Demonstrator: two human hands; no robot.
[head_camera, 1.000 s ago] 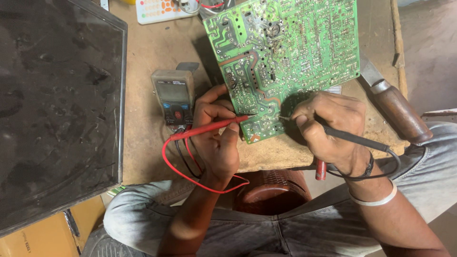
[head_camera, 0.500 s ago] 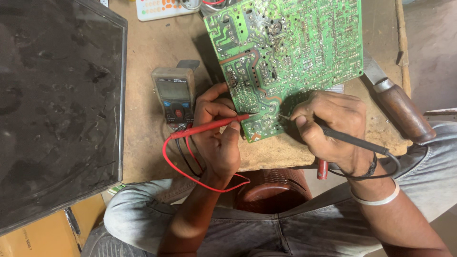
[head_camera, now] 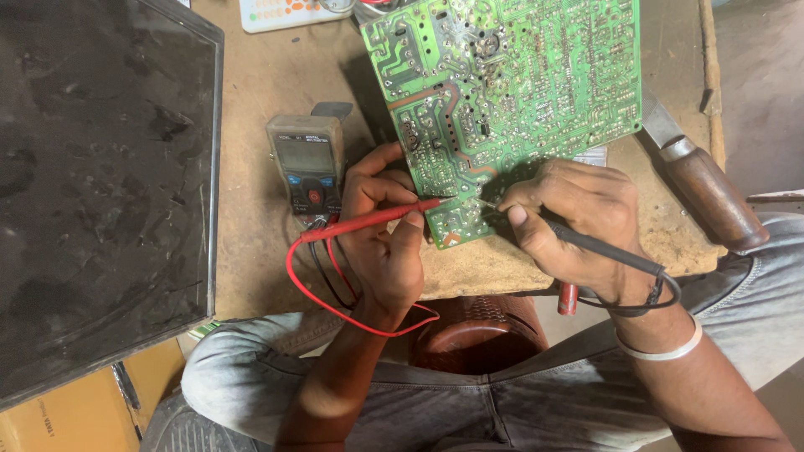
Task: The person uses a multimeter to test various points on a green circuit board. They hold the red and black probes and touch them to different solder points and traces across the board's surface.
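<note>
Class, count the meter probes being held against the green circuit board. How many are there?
2: the red probe in the left hand, the black probe in the right hand. None seem hidden.

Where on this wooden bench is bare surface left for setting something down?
Bare wooden bench lies between the dark flat panel and the green circuit board, above the grey multimeter. Around both hands and probes it is crowded.

Little free room around the board

The circuit board [head_camera: 511, 109] fills the middle of the table [head_camera: 268, 92]; the multimeter [head_camera: 306, 163] and its red lead [head_camera: 335, 285] block the left, the knife [head_camera: 703, 188] blocks the right. Bare table stays open between multimeter and dark panel [head_camera: 100, 184].
</note>
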